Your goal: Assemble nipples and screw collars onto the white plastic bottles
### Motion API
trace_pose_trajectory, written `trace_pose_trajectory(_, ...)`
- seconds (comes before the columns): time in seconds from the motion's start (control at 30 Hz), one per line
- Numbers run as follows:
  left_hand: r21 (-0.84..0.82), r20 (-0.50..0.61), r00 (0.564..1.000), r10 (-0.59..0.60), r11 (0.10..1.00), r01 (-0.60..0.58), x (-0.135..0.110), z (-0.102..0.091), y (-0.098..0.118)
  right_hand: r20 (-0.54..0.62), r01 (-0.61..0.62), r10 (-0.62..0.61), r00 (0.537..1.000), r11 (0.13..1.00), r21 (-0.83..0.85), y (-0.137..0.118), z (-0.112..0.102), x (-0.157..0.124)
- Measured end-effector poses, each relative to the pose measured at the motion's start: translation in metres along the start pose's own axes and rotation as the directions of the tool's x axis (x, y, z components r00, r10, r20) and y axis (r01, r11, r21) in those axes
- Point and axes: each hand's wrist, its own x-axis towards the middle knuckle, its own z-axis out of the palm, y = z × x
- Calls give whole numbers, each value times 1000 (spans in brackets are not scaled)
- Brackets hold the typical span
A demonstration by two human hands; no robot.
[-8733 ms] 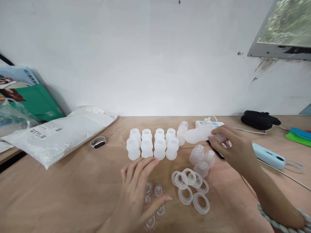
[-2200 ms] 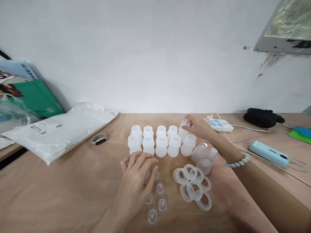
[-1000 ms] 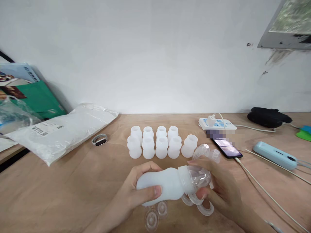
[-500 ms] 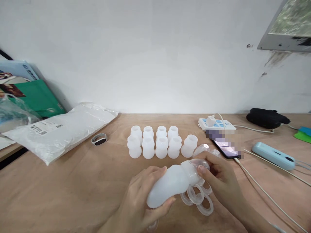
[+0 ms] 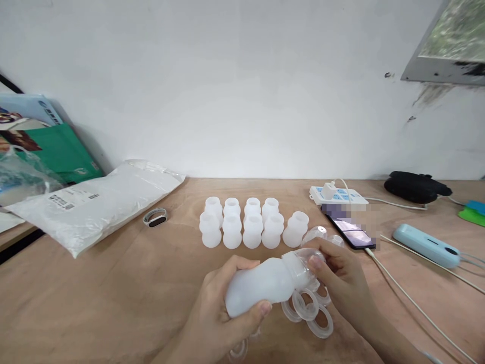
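Gripping bottle (image 5: 261,288): left hand (image 5: 220,313) body, right hand (image 5: 341,283) neck; rings (image 5: 308,308) touching below.

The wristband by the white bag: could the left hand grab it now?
Probably not right away. The left hand is full, gripping the white bottle. Nothing lies between it and the wristband, though.

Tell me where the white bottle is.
Head view, low centre: the bottle lies sideways in the left hand, its neck at the right hand, just before the white cups.

Both forearms reach in, left hand (image 5: 222,311) curled closed, right hand (image 5: 343,278) pinching beside it.
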Motion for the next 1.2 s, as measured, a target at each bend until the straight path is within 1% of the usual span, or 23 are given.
trace_pose_trajectory(0.07, -163, 29, 989, -145, 976, 148, 2, 0, 2, -13, 69, -69, 997, 996, -52, 0, -1, 0)
trace_pose_trajectory(0.17, -342, 68, 955, -290, 892, 295, 6, -1, 1, -10, 181, -184, 983, 975, -133, 1, -4, -2)
trace_pose_trajectory(0.23, -424, 163, 921, -353, 818, 389, 9, -3, 0, 19, 250, -250, 968, 954, -162, 2, -6, -4)
trace_pose_trajectory(0.3, -486, 285, 883, -373, 737, 469, 12, -5, 1, 51, 318, -314, 948, 929, -190, 4, -9, -5)
trace_pose_trajectory(0.37, -544, 351, 858, -374, 665, 512, 14, -7, 3, 70, 371, -365, 928, 901, -224, 5, -11, -7)
trace_pose_trajectory(0.43, -582, 373, 842, -389, 609, 539, 15, -9, 6, 88, 394, -385, 919, 883, -254, 8, -12, -8)
trace_pose_trajectory(0.57, -595, 381, 817, -432, 562, 575, 15, -10, 11, 126, 428, -409, 904, 865, -261, 13, -14, -8)
trace_pose_trajectory(0.63, -601, 390, 807, -444, 541, 589, 16, -10, 11, 148, 467, -443, 884, 851, -241, 14, -14, -8)
trace_pose_trajectory(0.7, -601, 425, 785, -451, 509, 617, 17, -11, 9, 178, 509, -480, 859, 835, -207, 14, -13, -6)
trace_pose_trajectory(0.83, -601, 484, 717, -501, 405, 689, 19, -12, 3, 234, 570, -537, 811, 815, -103, 9, -12, -2)
trace_pose_trajectory(0.9, -599, 506, 688, -521, 361, 714, 20, -12, 1, 262, 577, -545, 797, 815, -58, 9, -14, -2)
trace_pose_trajectory(0.93, -598, 510, 686, -519, 359, 717, 20, -12, 1, 271, 573, -541, 796, 818, -50, 9, -15, -2)
trace_pose_trajectory(0.97, -598, 501, 699, -511, 379, 706, 20, -11, 2, 271, 564, -531, 803, 824, -58, 9, -16, -2)
trace_pose_trajectory(1.03, -598, 453, 754, -477, 465, 653, 19, -10, 5, 246, 534, -499, 831, 840, -100, 11, -18, -4)
trace_pose_trajectory(1.13, -527, 347, 844, -409, 660, 536, 15, -9, 8, 172, 463, -437, 883, 871, -163, 11, -18, -5)
trace_pose_trajectory(1.17, -467, 281, 881, -381, 748, 472, 13, -9, 8, 154, 436, -413, 897, 885, -165, 10, -16, -4)
trace_pose_trajectory(1.2, -376, 187, 926, -330, 846, 377, 11, -10, 7, 130, 401, -383, 915, 901, -163, 10, -15, -3)
